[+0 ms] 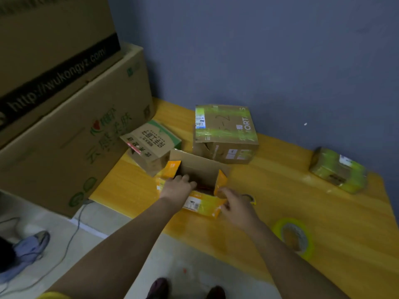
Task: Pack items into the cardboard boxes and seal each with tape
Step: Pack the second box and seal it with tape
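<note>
Open orange box under both hands at the near edge of the yellow table.

Left hand reaches into the open orange box, fingers curled over its left rim; whether it holds anything cannot be told. Right hand pinches the near-right flap. Roll of tape lies near right, apart; taped boxes stand beyond.

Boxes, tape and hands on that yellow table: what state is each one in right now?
Open box: flaps up, unsealed.
Left hand: reaching into the open box; its grip is hidden.
Right hand: fingers curled on the box's right flap.
Taped box: closed, taped, side dented.
Printed box: tilted, closed.
Wrapped parcel: fully taped.
Tape roll: lying flat, untouched.
</note>
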Action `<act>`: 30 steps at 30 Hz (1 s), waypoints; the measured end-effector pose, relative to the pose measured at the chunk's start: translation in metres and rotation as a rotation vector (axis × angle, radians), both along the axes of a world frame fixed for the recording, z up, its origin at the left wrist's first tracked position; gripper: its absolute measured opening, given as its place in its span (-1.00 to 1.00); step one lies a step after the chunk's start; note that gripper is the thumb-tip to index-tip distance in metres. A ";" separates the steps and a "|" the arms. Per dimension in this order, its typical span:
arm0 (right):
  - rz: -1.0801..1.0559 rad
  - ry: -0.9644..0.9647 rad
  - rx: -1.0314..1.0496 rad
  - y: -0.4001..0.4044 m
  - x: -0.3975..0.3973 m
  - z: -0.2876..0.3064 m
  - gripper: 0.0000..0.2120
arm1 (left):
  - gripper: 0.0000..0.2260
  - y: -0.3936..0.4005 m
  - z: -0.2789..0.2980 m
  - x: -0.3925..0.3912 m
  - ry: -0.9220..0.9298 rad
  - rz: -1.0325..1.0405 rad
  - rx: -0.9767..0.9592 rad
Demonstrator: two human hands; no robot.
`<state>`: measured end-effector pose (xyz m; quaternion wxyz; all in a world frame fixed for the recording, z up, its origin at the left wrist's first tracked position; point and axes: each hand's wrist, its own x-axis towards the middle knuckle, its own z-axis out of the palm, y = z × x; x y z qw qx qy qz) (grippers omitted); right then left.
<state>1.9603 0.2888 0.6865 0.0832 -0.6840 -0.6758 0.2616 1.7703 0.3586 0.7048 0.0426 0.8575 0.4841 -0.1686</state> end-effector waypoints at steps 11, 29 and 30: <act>-0.089 -0.394 0.355 -0.011 -0.050 -0.012 -0.31 | -0.75 0.059 0.008 -0.033 0.066 -0.164 0.153; 0.097 -0.278 0.254 0.017 -0.061 -0.020 -0.78 | -0.49 0.051 -0.007 -0.058 -0.510 0.094 -0.231; 0.062 -0.249 0.300 0.015 -0.069 -0.023 -0.76 | -0.49 0.053 -0.006 -0.062 -0.509 0.076 -0.199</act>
